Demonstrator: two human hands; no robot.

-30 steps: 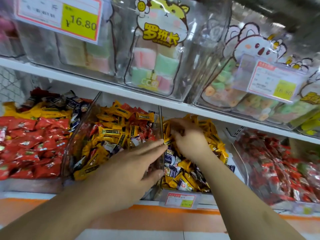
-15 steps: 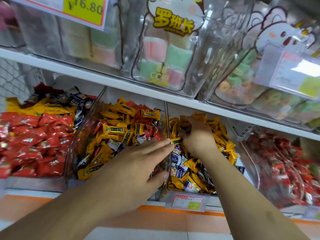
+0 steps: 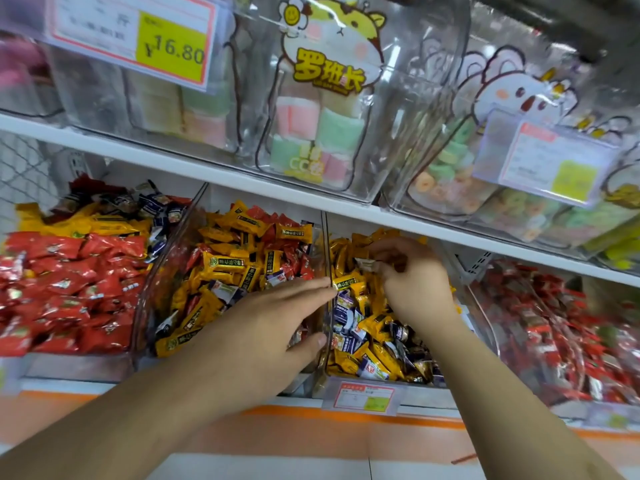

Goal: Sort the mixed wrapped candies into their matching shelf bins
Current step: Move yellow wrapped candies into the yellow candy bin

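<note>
While the left hand [image 3: 266, 327] lay flat, fingers straight, against the clear divider [image 3: 325, 271], the right hand [image 3: 412, 278] pinched a small wrapped candy [image 3: 366, 264] above the yellow-and-purple bin [image 3: 374, 327]; mixed yellow-red bin [image 3: 235, 271] adjoining at left.

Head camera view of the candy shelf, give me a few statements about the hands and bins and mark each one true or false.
1. The right hand pinches a small wrapped candy. True.
2. The left hand grips a red candy. False: its fingers are straight and it holds nothing.
3. The left hand lies against the clear divider between two bins. True.
4. The yellow price tag reads 26.80. False: it reads 16.80.
5. The leftmost bin holds mostly red candies. True.
</note>
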